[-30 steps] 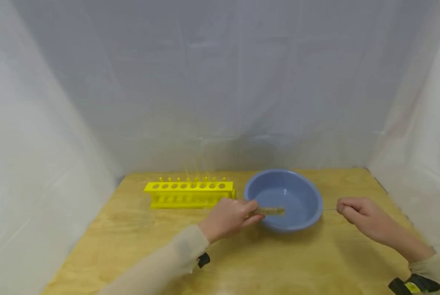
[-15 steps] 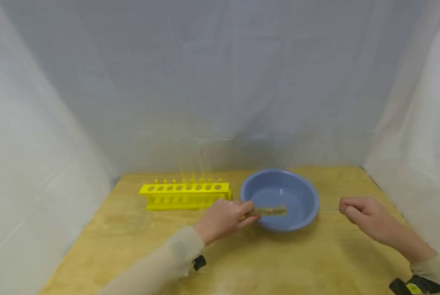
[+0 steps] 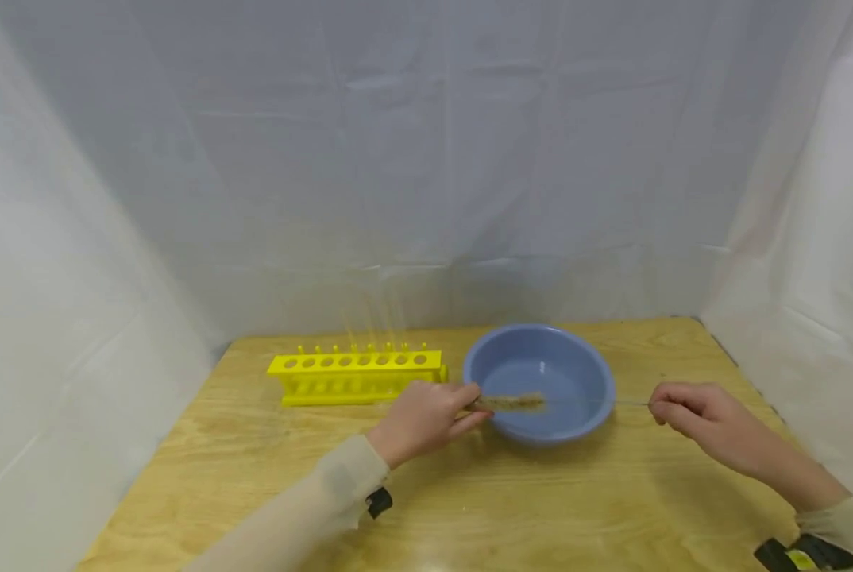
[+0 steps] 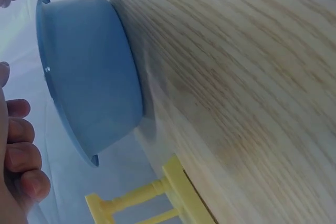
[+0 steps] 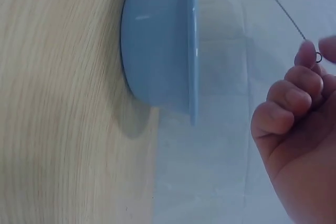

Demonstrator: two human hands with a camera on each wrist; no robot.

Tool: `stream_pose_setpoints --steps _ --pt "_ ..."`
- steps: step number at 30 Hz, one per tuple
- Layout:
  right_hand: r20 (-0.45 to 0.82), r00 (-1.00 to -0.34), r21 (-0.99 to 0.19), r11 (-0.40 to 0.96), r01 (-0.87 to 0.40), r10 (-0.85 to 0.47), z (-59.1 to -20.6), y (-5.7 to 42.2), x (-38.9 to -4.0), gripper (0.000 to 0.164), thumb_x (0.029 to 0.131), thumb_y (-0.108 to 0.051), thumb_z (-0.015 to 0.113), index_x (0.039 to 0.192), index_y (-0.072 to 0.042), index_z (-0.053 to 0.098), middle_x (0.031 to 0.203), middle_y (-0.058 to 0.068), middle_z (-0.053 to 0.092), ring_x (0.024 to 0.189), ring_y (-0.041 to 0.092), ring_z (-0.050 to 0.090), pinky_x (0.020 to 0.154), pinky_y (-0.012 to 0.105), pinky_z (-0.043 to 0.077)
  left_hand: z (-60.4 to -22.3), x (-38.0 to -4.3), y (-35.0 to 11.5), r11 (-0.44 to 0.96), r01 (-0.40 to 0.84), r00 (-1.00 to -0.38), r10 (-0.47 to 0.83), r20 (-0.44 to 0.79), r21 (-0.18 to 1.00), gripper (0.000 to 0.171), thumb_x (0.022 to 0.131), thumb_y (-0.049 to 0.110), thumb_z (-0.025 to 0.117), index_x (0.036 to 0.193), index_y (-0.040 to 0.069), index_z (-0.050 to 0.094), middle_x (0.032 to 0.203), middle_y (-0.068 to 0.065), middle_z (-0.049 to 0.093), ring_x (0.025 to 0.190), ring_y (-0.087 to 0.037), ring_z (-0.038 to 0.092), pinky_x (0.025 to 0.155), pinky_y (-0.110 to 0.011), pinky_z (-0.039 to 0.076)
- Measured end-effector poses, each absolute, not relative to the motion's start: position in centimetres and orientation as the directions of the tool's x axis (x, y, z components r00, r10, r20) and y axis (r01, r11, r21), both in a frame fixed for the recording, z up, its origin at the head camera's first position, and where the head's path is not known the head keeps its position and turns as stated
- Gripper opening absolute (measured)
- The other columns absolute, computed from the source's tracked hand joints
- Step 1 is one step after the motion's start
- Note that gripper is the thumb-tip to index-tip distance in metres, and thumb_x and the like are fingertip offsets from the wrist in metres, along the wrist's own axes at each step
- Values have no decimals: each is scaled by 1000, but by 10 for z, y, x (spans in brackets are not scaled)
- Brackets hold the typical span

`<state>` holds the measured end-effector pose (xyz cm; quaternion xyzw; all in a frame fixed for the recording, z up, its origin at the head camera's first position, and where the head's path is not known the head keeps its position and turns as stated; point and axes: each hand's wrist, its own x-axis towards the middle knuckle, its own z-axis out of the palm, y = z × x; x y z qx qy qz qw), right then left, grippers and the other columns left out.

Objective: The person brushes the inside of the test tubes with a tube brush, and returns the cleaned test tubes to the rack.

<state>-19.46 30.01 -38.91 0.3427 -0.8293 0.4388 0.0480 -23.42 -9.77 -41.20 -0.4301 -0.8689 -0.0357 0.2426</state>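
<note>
In the head view my left hand grips what looks like a clear test tube, its faint end showing left of the fist. The brown bristles of a test tube brush show at the right of the left fingers, over the near left part of a blue basin. A thin twisted wire handle runs right from the bristles to my right hand. That hand pinches it near its end loop between thumb and finger, to the right of the basin. Most of the tube is hidden or too clear to see.
A yellow test tube rack with a row of holes and pegs stands left of the basin on the wooden table. Pale plastic sheeting closes off the back and sides.
The brush shifts slightly right against the basin, then a little back left, with the right hand moving along. Both hands keep their grips. The whole scene drifts slightly left as the head moves.
</note>
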Motion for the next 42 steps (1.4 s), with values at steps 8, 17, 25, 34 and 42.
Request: stream_pose_setpoints --steps 8,17,25,34,42 --pt "379 -768 -696 388 -605 -516 -388 296 -195 30 104 2 45 115 -10 70 88 -11 65 71 9 53 57 28 45 -409 -234 -108 637 760 -532 723 441 -127 25 98 41 65 88 20 58 83 11 75 51 0 56 40 -11 26" --pt "626 -644 -326 602 -729 -440 -393 289 -186 33 90 9 65 102 -21 73 95 -14 69 81 -2 61 68 10 45 -406 -228 -104 636 752 -532 740 411 -172 27 100 43 61 87 21 54 74 14 68 49 2 49 40 -13 26" --pt "691 -527 -114 645 -755 -494 -397 290 -185 31 80 9 72 93 -18 70 87 -12 67 75 -2 59 67 11 43 -407 -228 -98 636 758 -548 741 389 -144 25 101 42 59 89 20 55 68 13 62 48 1 46 42 -13 29" --pt "683 -517 -159 585 -795 -516 -403 279 -194 31 83 10 70 95 -18 70 86 -10 68 76 -2 60 66 10 44 -408 -226 -107 649 746 -554 728 404 -147 20 99 39 64 95 19 60 68 12 64 47 2 45 42 -12 29" --pt "668 -511 -180 549 -816 -541 -395 274 -196 32 84 12 67 95 -18 69 83 -13 65 72 -5 54 63 12 42 -408 -226 -109 647 746 -546 731 409 -161 21 98 39 64 98 19 60 65 11 62 45 0 43 41 -14 28"
